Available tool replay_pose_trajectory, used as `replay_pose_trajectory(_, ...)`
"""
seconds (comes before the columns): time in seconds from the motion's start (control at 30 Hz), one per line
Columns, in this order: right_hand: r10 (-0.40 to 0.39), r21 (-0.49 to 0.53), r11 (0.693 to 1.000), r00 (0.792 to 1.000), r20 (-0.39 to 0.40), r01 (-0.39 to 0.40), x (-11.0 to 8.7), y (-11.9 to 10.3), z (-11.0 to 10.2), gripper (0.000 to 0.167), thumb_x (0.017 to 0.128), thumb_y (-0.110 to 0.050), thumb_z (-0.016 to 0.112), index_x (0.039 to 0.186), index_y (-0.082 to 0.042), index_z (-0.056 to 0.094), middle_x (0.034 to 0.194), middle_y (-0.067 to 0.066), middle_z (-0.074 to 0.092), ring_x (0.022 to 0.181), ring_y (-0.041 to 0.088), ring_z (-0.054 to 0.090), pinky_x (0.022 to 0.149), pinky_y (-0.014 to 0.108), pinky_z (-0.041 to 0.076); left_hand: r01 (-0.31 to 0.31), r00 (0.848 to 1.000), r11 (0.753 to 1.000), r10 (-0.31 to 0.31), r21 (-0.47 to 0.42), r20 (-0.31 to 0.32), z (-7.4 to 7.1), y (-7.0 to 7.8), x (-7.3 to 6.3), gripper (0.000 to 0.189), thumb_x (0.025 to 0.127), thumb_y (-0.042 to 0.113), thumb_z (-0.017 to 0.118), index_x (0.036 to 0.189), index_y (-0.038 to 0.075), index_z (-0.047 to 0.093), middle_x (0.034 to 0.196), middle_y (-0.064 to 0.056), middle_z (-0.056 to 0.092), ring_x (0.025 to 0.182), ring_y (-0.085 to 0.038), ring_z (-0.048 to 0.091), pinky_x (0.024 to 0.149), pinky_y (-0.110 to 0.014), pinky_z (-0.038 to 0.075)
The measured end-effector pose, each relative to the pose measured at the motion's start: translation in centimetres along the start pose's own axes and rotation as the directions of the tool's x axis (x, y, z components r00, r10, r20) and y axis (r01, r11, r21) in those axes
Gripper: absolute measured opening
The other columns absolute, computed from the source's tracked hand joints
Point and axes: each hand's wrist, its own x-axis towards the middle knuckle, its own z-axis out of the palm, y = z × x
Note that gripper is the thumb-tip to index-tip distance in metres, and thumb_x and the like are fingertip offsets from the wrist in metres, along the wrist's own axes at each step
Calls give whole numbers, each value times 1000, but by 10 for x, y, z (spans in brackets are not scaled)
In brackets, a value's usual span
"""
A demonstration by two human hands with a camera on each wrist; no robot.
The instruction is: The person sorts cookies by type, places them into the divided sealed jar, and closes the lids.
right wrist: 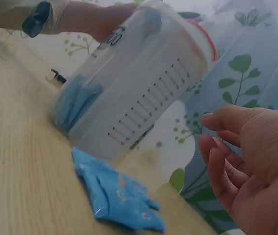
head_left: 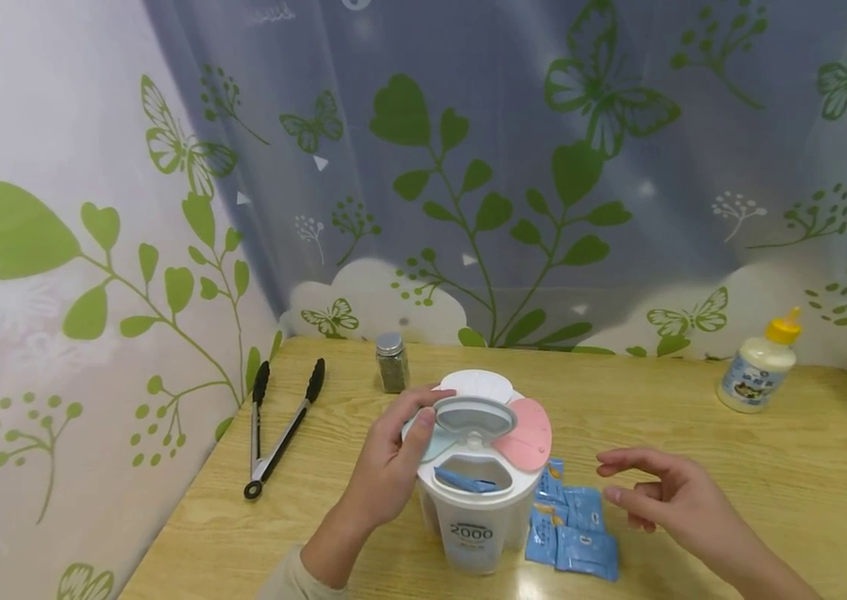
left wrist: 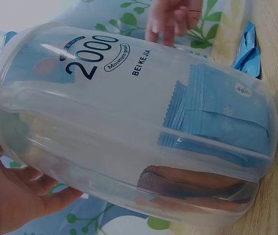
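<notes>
Left hand (head_left: 386, 460) grips the divided storage canister (head_left: 472, 546) at its lid's edge, thumb beside the raised grey flap (head_left: 474, 418); the right hand (head_left: 669, 500) hovers with loosely bent fingers, holding nothing. Filling seems under way: best brace the canister and nudge down the blue sachet (head_left: 464, 481) across its mouth, which could block others. More blue sachets (head_left: 587, 552) lie just right of it on the bench (head_left: 656, 400). Herb jar (head_left: 393, 371), spread tongs (head_left: 281, 450) and yellow-capped squeeze bottle (head_left: 757, 373) sit beyond, clear of the work.
</notes>
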Motion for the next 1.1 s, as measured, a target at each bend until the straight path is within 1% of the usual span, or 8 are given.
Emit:
replay_pose_trajectory(0.07, 22, 13, 1000, 1000, 14, -22, 2, 7, 0, 32, 96, -6, 64, 127, -13, 65, 115, -18, 69, 59, 5, 57, 54, 29, 51, -7, 1000, 1000, 7, 4, 1, 0, 0, 0, 31, 107, 19, 42, 130, 20, 62, 141, 0, 59, 141, -25, 46, 114, -57, 38)
replay_pose_trajectory(0.23, 89, -16, 996, 994, 57, -88, 4, 24, 3, 43, 93, -11, 70, 132, 3, 58, 119, -18, 69, 54, 2, 51, 54, 26, 52, -12, 1000, 1000, 12, 6, 4, 0, 1, 0, 30, 107, 19, 42, 129, 19, 63, 139, 0, 60, 141, -26, 47, 115, -56, 36)
replay_pose_trajectory(0.47, 180, -123, 977, 983, 18, -177, 8, 39, 7, 57, 86, -20, 78, 135, 0, 57, 135, 24, 60, 50, 3, 42, 50, 22, 46, -7, 1000, 1000, 7, 9, 2, 1, 1, 0, 29, 107, 19, 43, 128, 21, 63, 137, 4, 61, 140, -23, 47, 115, -54, 37)
replay_pose_trajectory(0.57, 172, -153, 974, 985, 5, -169, 8, 44, 7, 59, 85, -22, 80, 135, -1, 58, 126, 19, 65, 51, 2, 43, 49, 22, 45, -22, 1000, 1000, 22, 8, 1, 1, 1, 1, 29, 107, 18, 43, 128, 19, 63, 138, 1, 61, 140, -26, 47, 114, -56, 37)
replay_pose_trajectory(0.67, 144, -183, 973, 989, 18, -138, 8, 48, 7, 61, 84, -21, 81, 136, 1, 56, 89, 5, 70, 51, 1, 44, 48, 21, 43, -27, 1000, 1000, 27, 6, 3, 1, 1, 1, 30, 107, 19, 42, 129, 18, 62, 139, -1, 60, 140, -28, 47, 113, -58, 37)
replay_pose_trajectory(0.73, 137, -210, 969, 990, 21, -130, 9, 50, 8, 61, 83, -21, 81, 135, 0, 57, 66, -5, 59, 50, 1, 43, 46, 21, 41, -23, 1000, 1000, 23, 6, 6, 1, 1, 1, 30, 107, 19, 42, 129, 18, 62, 140, -2, 59, 141, -28, 46, 113, -58, 38)
replay_pose_trajectory(0.8, 134, -238, 963, 991, 19, -126, 10, 51, 9, 59, 82, -23, 82, 132, -1, 59, 56, -9, 49, 49, 0, 42, 45, 20, 39, -13, 1000, 1000, 13, 2, 6, 0, 1, 1, 30, 107, 20, 42, 130, 19, 62, 141, -1, 59, 141, -28, 46, 113, -58, 38)
replay_pose_trajectory(1.1, 154, -245, 959, 988, 16, -145, 13, 52, 11, 48, 82, -26, 83, 122, -4, 68, 84, -2, 63, 54, 3, 48, 48, 21, 43, -8, 1000, 1000, 8, -1, -4, 0, 0, 0, 29, 107, 19, 42, 128, 22, 63, 138, 4, 60, 140, -20, 47, 114, -53, 39)
